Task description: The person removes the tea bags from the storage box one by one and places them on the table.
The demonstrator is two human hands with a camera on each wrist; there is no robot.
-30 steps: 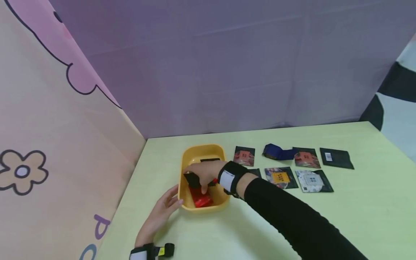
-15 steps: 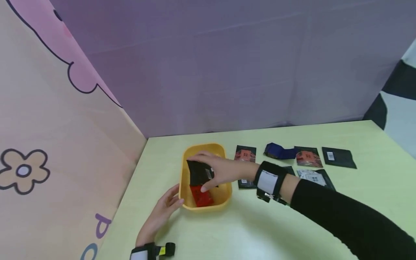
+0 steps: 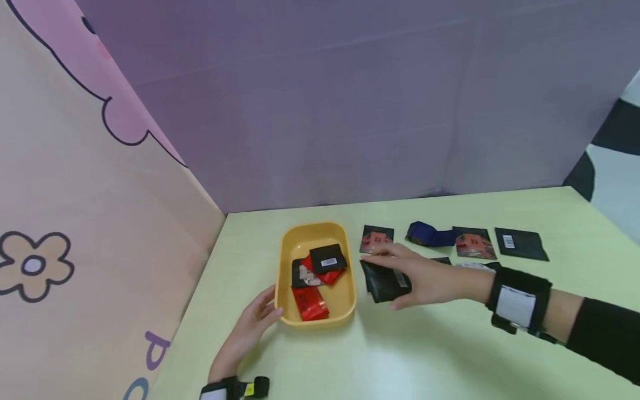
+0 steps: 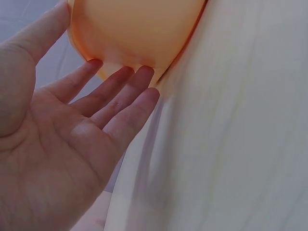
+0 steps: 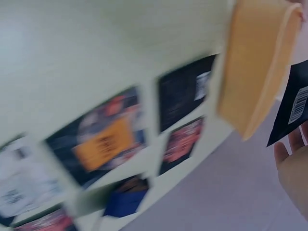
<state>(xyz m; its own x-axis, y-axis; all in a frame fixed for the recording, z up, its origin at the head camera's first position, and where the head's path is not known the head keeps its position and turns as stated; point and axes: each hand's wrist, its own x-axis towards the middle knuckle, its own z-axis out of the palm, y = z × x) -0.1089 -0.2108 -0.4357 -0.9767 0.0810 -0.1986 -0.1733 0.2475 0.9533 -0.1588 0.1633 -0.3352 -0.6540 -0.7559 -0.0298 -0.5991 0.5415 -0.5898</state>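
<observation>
My right hand (image 3: 432,275) grips a black packet (image 3: 382,286) over the table, just right of the yellow tray (image 3: 287,244). In the right wrist view the packet's barcode face shows, with fingers curled at its lower edge. Inside the tray lie a red packet (image 3: 311,304), a black one with a white barcode label (image 3: 327,259), and others partly beneath it. My left hand (image 3: 252,322) rests against the tray's near left side. Its fingers are nearly straight, with fingertips at the tray wall in the left wrist view.
Flat packets lie right of the tray: red-pictured ones (image 3: 377,238), a folded dark blue one (image 3: 429,234) and a black one (image 3: 522,243). The right wrist view shows an orange-labelled packet (image 5: 106,142) and a whitish one (image 5: 24,187). A purple backdrop (image 3: 350,111) stands behind.
My right hand has lifted the black packet out of the tray and moved it right, above the table. More of the tray's contents now shows. The left hand has stayed at the tray.
</observation>
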